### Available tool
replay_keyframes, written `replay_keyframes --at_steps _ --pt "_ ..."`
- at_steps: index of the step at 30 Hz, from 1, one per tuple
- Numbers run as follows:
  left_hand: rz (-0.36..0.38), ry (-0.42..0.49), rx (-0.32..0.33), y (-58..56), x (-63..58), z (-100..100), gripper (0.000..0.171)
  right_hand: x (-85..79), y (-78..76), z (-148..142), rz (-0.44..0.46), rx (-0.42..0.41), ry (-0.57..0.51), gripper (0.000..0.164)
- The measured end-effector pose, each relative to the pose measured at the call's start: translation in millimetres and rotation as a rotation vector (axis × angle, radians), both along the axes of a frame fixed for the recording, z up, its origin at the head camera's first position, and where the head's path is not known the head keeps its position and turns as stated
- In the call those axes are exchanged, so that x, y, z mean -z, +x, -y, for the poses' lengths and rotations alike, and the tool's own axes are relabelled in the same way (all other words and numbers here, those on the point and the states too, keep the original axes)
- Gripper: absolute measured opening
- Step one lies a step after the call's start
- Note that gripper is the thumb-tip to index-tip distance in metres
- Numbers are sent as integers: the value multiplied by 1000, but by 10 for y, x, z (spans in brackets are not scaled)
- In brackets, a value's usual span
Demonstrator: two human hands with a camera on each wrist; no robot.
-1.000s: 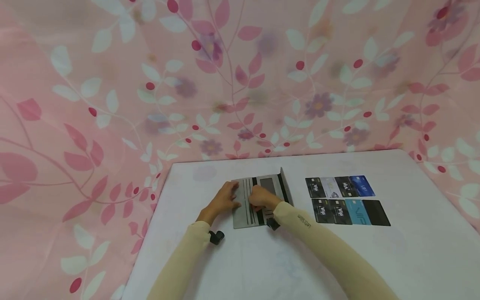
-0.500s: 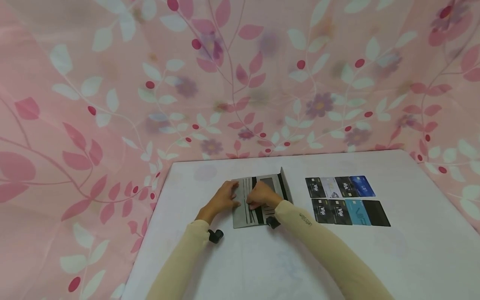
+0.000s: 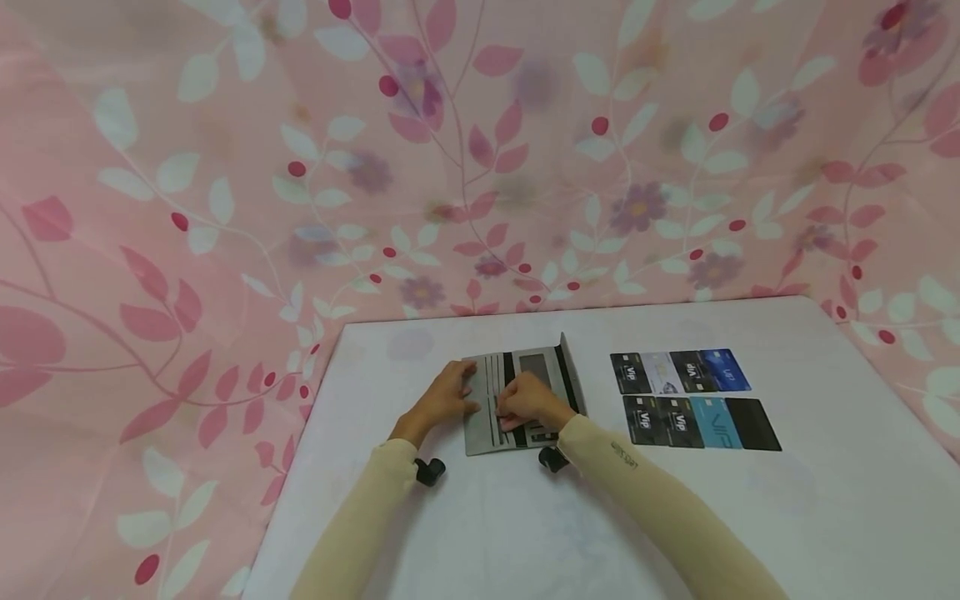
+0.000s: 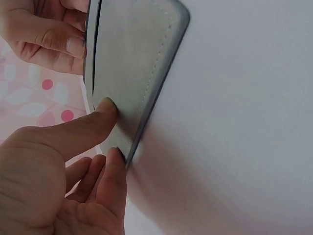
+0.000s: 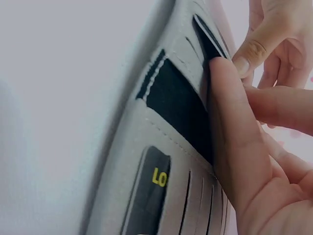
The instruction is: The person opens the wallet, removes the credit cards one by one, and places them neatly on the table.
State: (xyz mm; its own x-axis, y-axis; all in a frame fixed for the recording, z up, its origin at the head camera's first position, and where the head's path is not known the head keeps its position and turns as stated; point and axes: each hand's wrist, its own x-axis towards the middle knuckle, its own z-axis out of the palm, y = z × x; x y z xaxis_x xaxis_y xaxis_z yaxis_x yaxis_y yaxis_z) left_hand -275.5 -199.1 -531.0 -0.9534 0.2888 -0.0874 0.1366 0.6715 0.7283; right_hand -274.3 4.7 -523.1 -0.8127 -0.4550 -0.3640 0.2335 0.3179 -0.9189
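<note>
A grey wallet (image 3: 482,433) with rows of card slots and a black centre strip lies unfolded on the table, its right flap raised. At its left edge my left hand (image 3: 442,396) holds it, thumb on its face and index fingertip at the edge. My right hand (image 3: 528,398) is over the middle, fingers curled and pinching at a slot edge. In the right wrist view a slot (image 5: 209,36) gapes beside those fingers; I cannot tell whether a card is between them. A dark card (image 5: 149,186) with yellow letters sits in another pocket.
Right of the wallet, two rows of cards lie flat on the white table (image 3: 675,525): several dark VIP cards (image 3: 647,421), a light-blue card (image 3: 715,423), a dark-blue card (image 3: 723,370) and a pale card (image 3: 663,373). A pink floral cloth (image 3: 480,167) hangs behind.
My right hand has turned and lowered slightly, its fingertips now showing at the slots. My left hand stays on the wallet's left edge; the cards have not moved.
</note>
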Motion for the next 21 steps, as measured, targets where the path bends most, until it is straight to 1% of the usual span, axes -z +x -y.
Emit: replay_keyframes --at_steps 2,4,7,10,13,16,21 --pt "-7 -19 0 -1 2 11 83 -1 7 -31 -21 0 5 8" --pt "-15 -37 14 0 10 23 83 -6 10 -101 -55 13 26 6" --pt "-22 -64 13 9 16 40 85 -16 -1 -237 -91 62 71 8" --pt "-23 -53 -3 19 16 38 85 -20 -18 -358 -119 88 85 8" --pt "-28 -46 9 20 27 33 85 -42 -24 -448 -128 96 91 5" --pt "-33 -61 32 19 34 18 85 -119 -22 -568 -127 117 89 6" --pt "-53 -74 28 18 0 -8 84 -295 -68 -888 -141 145 52 19"
